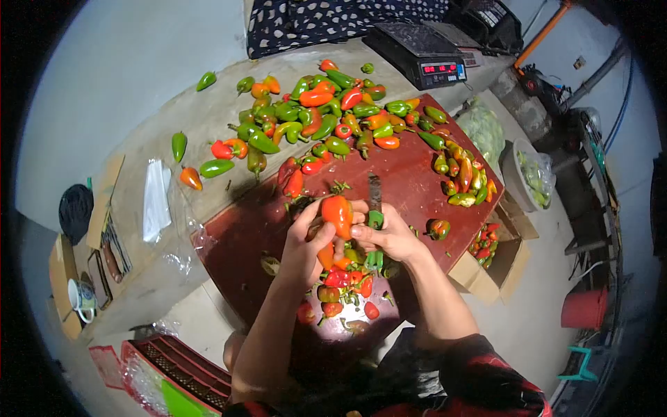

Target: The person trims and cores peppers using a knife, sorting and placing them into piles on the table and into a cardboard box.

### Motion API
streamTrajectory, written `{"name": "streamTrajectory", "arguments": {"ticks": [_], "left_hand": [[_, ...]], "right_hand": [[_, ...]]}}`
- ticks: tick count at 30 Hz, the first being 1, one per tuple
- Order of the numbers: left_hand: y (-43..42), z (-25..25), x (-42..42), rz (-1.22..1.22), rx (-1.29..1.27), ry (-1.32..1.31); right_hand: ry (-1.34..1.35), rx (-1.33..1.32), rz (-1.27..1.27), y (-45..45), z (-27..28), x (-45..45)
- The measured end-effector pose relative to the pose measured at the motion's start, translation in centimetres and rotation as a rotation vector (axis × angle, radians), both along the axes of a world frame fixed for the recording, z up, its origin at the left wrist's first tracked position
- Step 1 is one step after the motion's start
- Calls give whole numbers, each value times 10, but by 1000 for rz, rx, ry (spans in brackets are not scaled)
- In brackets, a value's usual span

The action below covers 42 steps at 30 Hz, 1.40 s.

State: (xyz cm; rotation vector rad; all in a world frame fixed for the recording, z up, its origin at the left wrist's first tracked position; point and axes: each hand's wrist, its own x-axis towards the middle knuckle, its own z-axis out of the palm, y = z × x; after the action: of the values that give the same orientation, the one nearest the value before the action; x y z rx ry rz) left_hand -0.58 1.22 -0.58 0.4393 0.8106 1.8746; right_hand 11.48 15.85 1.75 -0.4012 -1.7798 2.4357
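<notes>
My left hand [308, 243] is closed around an orange-red pepper [338, 214] above the dark red table [410, 187]. Close beside it, my right hand [392, 236] grips a knife [375, 208] with a green handle, its dark blade pointing away from me. The right fingertips touch the pepper's side. Another orange pepper [325, 257] shows just under the left fingers. Below both hands lie several red peppers [338, 279] and cut green stems. A large pile of green, orange and red peppers [323, 125] spreads beyond the hands.
A black scale [424, 59] stands at the back. At the right are a cardboard box [497, 267] holding peppers, a basin [521, 174] and a red bucket [583, 309]. White plastic bags [156, 198] and a mug [82, 300] are at the left, a red crate [177, 372] below.
</notes>
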Motion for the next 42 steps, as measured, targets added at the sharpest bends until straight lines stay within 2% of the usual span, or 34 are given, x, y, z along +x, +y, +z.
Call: {"name": "streamTrajectory", "arguments": {"ticks": [3,5,7,8,10,11,13,18,20,23,27,29,33,36,39,41,42], "left_hand": [[-4,3,-2,9,42,-115],[-6,5,-2,67,27,-115],[-8,4,-1,119,6,-111],[-9,2,-2,204,-64,76],[-5,5,0,434,-170,421],[-6,6,0,435,-171,422],[-9,6,1,535,-377,893],[-5,-1,5,587,-353,950],[-5,-3,4,624,-342,1004],[-9,13,3,598,-353,1103],[-8,11,1,615,-341,1129],[-8,11,-1,637,-288,1294],[-12,7,-1,600,-350,1353],[-12,9,-1,596,-322,1298],[-10,10,-1,658,-277,1245],[-11,11,-1,626,-307,1188],[-11,12,-1,653,-331,1207]], "right_hand": [[121,171,-37,-9,-12,-9],[109,110,-35,-16,-12,-10],[8,277,-120,-17,-18,-11],[9,274,-112,-16,-19,-11],[-41,437,-179,-13,-18,-11],[-39,436,-178,-13,-16,-11],[-51,444,-212,-12,-15,-10],[-65,356,-139,-11,-10,-9],[-29,76,-139,-12,-6,-8],[10,178,-169,-11,-18,-9],[-14,198,-190,-13,-17,-10],[-19,132,-166,-13,-15,-10],[5,174,-145,-15,-15,-11],[-12,162,-151,-16,-14,-12],[0,41,-146,-16,-13,-12],[7,-174,-169,-14,-14,-11],[8,-173,-169,-14,-15,-10]]}}
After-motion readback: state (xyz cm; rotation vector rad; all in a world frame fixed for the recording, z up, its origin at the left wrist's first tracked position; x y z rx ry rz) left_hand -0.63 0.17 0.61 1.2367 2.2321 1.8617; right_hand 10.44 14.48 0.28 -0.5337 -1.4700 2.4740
